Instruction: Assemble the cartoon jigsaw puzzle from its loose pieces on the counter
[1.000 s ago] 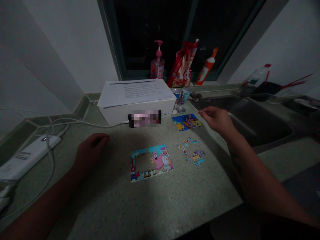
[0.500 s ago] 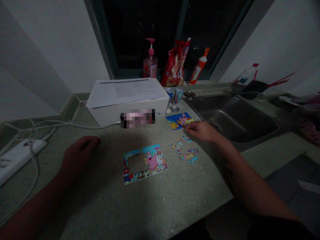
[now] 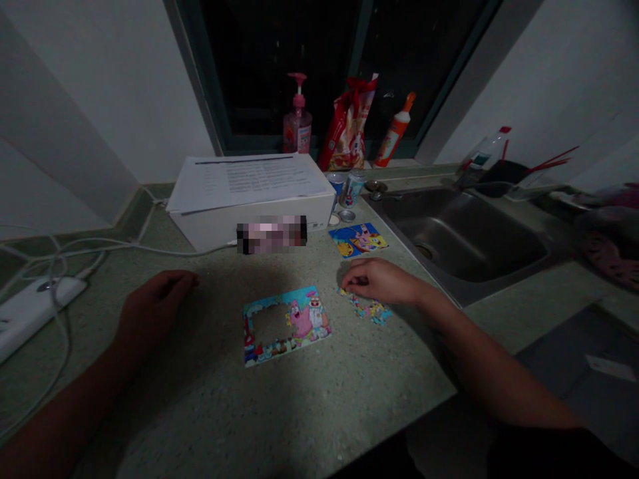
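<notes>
My right hand (image 3: 380,281) reaches over a small heap of loose jigsaw pieces (image 3: 370,309), its fingertips pinched down at the heap's left end. Whether a piece sits between them I cannot tell. To the left lies a cartoon jigsaw puzzle (image 3: 305,319) with assembled borders and a gap in its middle. A small printed picture card (image 3: 358,240) lies beyond my right hand. My left hand (image 3: 157,308) rests on the speckled counter (image 3: 200,412), left of the puzzle, fingers loosely curled around nothing.
A white box (image 3: 249,229) topped with printed papers stands behind the puzzle, with a pixelated object (image 3: 272,234) at its front. Cans (image 3: 352,189) stand beside it. A steel sink (image 3: 459,229) lies right. A pink pump bottle (image 3: 297,125) stands on the sill. Cables and a white power strip (image 3: 40,309) lie left.
My right hand has moved down and left, from beside the picture card onto the loose pieces. My left hand has barely moved, and the view has drifted slightly.
</notes>
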Action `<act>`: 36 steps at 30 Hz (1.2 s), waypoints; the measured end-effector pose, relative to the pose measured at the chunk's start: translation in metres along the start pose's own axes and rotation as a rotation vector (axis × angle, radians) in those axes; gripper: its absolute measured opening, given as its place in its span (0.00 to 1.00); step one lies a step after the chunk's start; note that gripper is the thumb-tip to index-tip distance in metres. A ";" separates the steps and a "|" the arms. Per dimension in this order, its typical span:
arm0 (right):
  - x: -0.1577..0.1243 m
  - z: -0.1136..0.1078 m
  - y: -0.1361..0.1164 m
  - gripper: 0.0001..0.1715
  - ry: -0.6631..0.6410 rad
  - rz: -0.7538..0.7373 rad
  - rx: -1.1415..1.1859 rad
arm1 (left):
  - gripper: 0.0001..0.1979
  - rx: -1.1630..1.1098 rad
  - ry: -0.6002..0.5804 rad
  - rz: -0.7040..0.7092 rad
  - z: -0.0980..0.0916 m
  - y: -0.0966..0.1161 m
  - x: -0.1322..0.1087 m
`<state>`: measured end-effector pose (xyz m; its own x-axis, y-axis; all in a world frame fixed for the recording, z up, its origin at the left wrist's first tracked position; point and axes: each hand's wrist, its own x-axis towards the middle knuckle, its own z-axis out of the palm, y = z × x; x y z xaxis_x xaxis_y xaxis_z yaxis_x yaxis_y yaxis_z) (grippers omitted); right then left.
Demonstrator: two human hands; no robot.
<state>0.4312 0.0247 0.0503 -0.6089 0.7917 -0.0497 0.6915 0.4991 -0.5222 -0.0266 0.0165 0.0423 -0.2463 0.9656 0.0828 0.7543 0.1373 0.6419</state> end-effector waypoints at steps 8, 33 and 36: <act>-0.019 -0.008 -0.002 0.04 -0.230 0.165 0.028 | 0.16 -0.002 -0.003 0.012 0.000 0.002 0.000; -0.008 0.001 -0.023 0.06 -0.201 0.168 -0.030 | 0.20 -0.047 -0.028 -0.013 0.003 0.001 -0.002; -0.010 0.001 -0.015 0.10 -0.230 0.157 0.002 | 0.22 -0.050 -0.024 -0.030 0.005 0.000 -0.001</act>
<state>0.4260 0.0088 0.0579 -0.5664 0.7586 -0.3222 0.7840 0.3754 -0.4944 -0.0238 0.0167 0.0386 -0.2532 0.9663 0.0454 0.7157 0.1555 0.6809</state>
